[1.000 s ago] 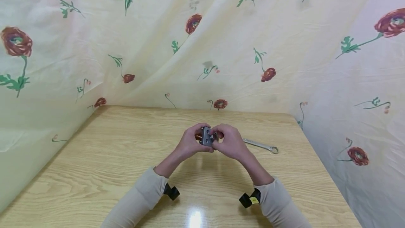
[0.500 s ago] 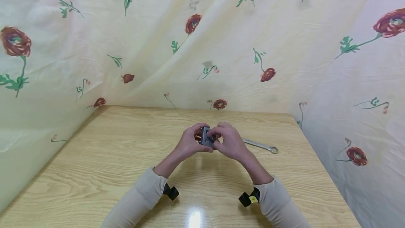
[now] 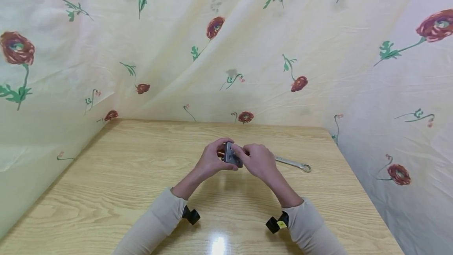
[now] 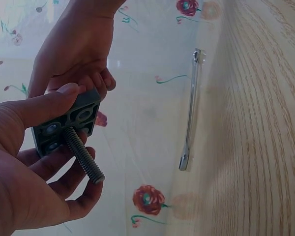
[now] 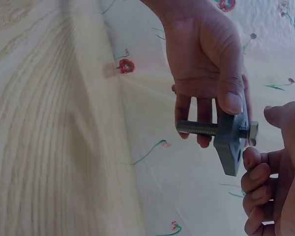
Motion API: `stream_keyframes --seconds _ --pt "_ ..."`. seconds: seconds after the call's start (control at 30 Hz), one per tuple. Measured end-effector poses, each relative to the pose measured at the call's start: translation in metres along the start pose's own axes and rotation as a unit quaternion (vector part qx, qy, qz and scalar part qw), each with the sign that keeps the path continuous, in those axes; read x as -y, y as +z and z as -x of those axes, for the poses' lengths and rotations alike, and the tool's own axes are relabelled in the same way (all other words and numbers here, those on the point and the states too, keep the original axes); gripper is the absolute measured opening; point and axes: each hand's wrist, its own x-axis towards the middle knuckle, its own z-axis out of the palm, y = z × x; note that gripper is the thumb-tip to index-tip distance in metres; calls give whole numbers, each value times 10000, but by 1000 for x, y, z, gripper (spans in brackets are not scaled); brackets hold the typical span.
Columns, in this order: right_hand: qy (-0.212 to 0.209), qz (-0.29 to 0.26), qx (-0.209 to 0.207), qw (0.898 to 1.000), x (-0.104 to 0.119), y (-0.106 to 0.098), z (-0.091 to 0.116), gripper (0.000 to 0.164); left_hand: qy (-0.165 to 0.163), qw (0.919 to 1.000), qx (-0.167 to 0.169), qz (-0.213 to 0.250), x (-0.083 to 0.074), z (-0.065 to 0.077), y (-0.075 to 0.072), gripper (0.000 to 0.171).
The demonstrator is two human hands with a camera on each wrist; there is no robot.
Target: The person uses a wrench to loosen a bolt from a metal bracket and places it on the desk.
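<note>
My left hand (image 3: 211, 158) holds a grey rectangular plate (image 3: 231, 159) with holes by its edges, thumb on one side and fingers on the other. A hex bolt (image 5: 196, 128) passes through the plate, its threaded shank sticking out on the left hand's side. In the right wrist view its head (image 5: 253, 133) stands a little off the plate's face. Beside that head is my right hand (image 3: 261, 160), thumb and curled index finger spread apart, with a gap to the bolt. From the left wrist view, the plate's ribbed back (image 4: 83, 114) shows.
A combination wrench (image 3: 293, 163) lies on the wooden table (image 3: 148, 156) to the right, its near end partly behind my right hand. Flowered cloth (image 3: 170, 50) hangs behind and at both sides of the table. Dark wrist cameras (image 3: 192, 216) sit below the cuffs.
My right hand has come off the bolt head, its fingers drawing back slightly to the right and its thumb extending along the plate. The left hand and plate stay almost still.
</note>
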Motion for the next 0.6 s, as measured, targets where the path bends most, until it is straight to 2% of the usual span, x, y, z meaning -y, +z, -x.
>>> stream_keyframes --seconds 0.2,0.6 --pt "-287 127 -105 9995 3 4 0 49 48 10000 34 11 1 0 -1 70" --pt "-814 275 -382 9956 2 1 1 28 59 10000 3 42 2 -2 -1 69"
